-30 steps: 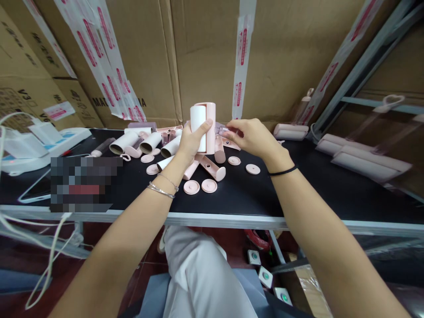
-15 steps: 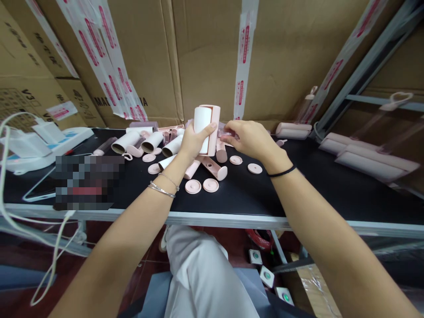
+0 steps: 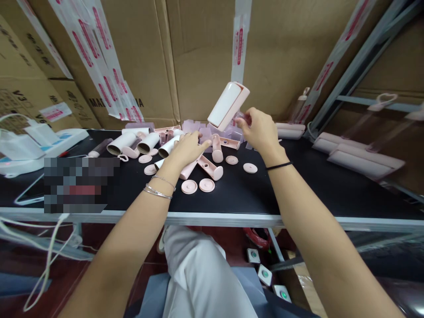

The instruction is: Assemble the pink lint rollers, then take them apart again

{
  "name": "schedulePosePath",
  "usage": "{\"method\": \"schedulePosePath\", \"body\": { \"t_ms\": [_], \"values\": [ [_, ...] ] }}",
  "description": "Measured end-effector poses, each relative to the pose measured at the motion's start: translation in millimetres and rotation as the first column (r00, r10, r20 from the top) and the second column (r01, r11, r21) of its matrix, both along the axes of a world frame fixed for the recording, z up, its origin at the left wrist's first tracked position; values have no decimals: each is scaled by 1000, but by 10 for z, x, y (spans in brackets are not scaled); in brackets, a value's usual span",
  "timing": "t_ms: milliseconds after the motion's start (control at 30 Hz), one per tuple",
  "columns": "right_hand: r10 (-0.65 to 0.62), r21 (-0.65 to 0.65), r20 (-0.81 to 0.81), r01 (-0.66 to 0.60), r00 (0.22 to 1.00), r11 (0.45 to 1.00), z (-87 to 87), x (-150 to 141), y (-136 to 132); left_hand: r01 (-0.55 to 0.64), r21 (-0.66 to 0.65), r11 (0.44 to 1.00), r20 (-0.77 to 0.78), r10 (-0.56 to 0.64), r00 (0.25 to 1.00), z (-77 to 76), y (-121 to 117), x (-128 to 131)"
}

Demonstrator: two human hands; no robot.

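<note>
A lint roller (image 3: 228,106) with a white roll in a pink cover is tilted in the air, my right hand (image 3: 261,130) closed round its clear handle. My left hand (image 3: 188,148) is low over the parts on the table, its fingers spread and nothing visible in its grasp. White paper rolls (image 3: 149,143) lie beside and partly behind that hand. Close to its fingers are a pink roller frame (image 3: 210,168) and another pink part (image 3: 217,149). Pink round caps (image 3: 189,187) lie nearer the table's front edge.
Purple-tinted clear pieces (image 3: 205,131) are heaped at the back against a cardboard box (image 3: 202,57). Several lint rollers (image 3: 364,154) lie at the right. A power strip (image 3: 59,143) with chargers, a phone (image 3: 29,190) and a blurred-out patch occupy the left.
My left hand has let go of the lint roller and dropped to the parts. My right hand has lifted the roller up and to the right by its handle, tilting it.
</note>
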State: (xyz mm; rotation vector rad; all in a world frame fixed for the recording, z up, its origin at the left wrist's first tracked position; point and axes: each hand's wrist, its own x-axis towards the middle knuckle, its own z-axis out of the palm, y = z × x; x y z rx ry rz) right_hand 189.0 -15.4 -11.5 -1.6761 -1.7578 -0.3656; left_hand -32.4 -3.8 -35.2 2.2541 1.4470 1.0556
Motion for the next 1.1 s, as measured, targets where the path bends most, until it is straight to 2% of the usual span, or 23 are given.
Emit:
{"method": "schedulePosePath", "body": {
  "t_ms": [100,167,367,567,667,900,1000,1100],
  "values": [
    [-30,20,-47,31,998,999,-25,20,35,-25,16,1000,-282,29,959,19,-78,57],
    [-47,20,-71,48,996,999,-46,17,56,-39,18,999,-383,42,923,22,-94,85],
    [-58,32,-142,64,988,997,-74,-26,76,-78,106,991,-454,118,883,-8,-53,127],
    [-155,-105,-69,147,985,984,-74,-56,16,-96,167,981,-360,151,921,12,35,116],
    [-167,-172,6,166,986,971,-89,-24,11,-81,138,987,-310,121,943,-6,111,117],
    [-74,-312,22,77,997,947,-97,-74,21,-100,-87,991,-138,87,987,-98,190,114],
    [-57,-332,-17,48,998,942,-119,-83,54,-100,-101,990,-174,82,981,-74,152,104],
    [-37,-322,-78,10,996,947,-146,-47,111,-85,-67,994,-42,82,996,-67,153,104]
  ]
}}
